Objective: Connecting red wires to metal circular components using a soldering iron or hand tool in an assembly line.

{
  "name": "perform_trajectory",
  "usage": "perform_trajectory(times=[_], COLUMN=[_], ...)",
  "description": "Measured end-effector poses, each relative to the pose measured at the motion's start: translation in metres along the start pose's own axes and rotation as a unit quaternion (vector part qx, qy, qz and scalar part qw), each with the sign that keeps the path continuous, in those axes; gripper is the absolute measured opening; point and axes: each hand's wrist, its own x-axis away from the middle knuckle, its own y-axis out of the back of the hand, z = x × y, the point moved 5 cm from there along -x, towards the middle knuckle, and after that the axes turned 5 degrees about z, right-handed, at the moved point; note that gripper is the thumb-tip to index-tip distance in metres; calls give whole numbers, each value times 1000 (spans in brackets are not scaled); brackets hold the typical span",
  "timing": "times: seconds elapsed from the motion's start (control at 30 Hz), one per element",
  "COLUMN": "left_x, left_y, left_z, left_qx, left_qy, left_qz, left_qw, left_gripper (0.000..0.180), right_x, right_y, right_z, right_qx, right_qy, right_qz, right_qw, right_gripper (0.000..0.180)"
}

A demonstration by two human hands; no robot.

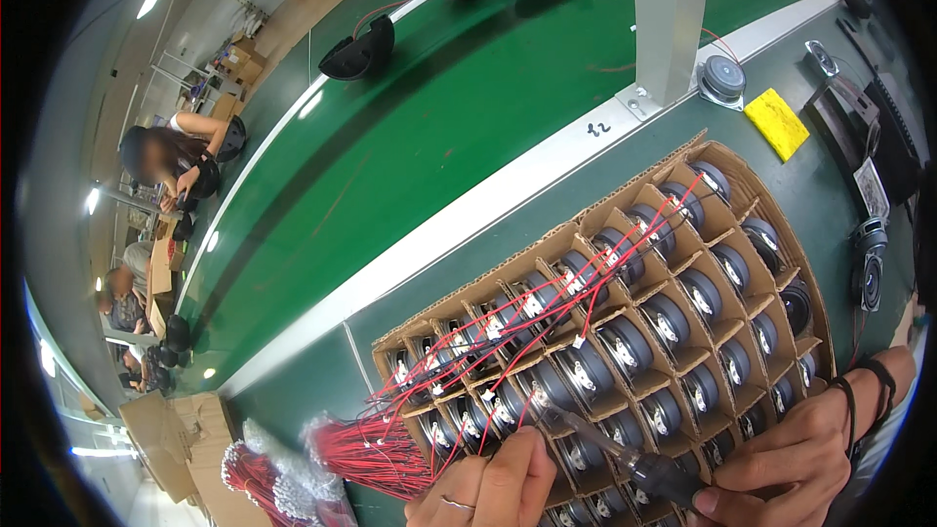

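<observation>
A divided cardboard box in front of me holds several round speakers, one per compartment, with metal terminals facing up. Red and black wires lie across its far rows. My left hand is closed at the near left of the box, its fingertips pinching a thin red wire. In my right hand is a soldering iron with a dark handle. Its tip points left, close to a speaker's terminals just above my left fingertips; whether it touches them, I cannot tell.
Bundles of red wires lie left of the box. Beyond a metal post runs a green conveyor belt carrying black shells. A loose speaker and yellow sponge sit at the far right. People work at left.
</observation>
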Motion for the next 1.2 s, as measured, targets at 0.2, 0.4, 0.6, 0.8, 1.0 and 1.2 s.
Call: perform_trajectory(times=[0.2,0.4,0.6,0.8,1.0,1.2], left_x=[0,0,-1,0,-1,0], left_y=[0,0,1,1,1,0], left_z=[0,0,0,1,1,1], left_qx=[-2,1,13,9,12,6], left_qy=[-2,0,0,-1,-1,-3], left_qz=[-1,-2,0,1,1,2], left_qw=[1000,1000,1000,1000,1000,1000], left_gripper=[17,17,17,18,19,19], right_x=[0,0,-1,-1,0,1], right_y=[-1,0,1,1,0,3], right_z=[0,0,-1,0,0,0], right_qx=[-4,-2,7,16,23,-3], right_qy=[-6,-9,-8,-7,-12,-23], right_qz=[-5,2,9,10,-14,-21], right_qw=[1000,1000,1000,1000,1000,1000], right_gripper=[8,8,10,12,17,17])
